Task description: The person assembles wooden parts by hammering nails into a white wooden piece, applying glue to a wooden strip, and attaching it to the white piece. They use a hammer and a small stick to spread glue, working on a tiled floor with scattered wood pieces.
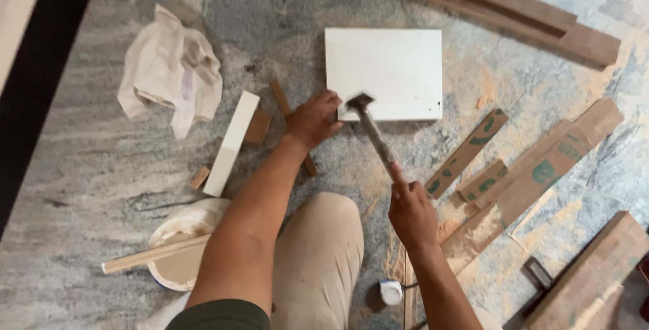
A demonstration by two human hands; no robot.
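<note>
We take the white board [383,73] as our landmark; it lies flat on the grey stone floor [88,168], ahead of our bent knee [321,235]. Our left hand [312,120] rests at the board's near left corner, fingers curled against its edge and pressing it down; whether it pinches something small there we cannot tell. Our right hand [410,211] is clenched around the low end of the hammer [375,134] handle, and the dark head, blurred, sits right over the board's near edge, just beside the left fingers.

We judge the board to be stiff and fairly light, with a smooth laminated face that could slide on the polished stone, so a flat palm on the corner seems the best hold. Its edges may chip under a stray blow. The hammer is head-heavy, and the grip near the end of the handle gives it swing at some cost in aim.

Left of the board lie a narrow white strip [232,142], a few small wood offcuts and a crumpled cloth [170,69]. Nearer us on that side stands a white bucket [182,242] with a wooden stick [155,254] across it. Right of the board lie brown cardboard strips [466,153] with green markings amid sawdust, and beyond the board long wooden planks [514,12].
</note>
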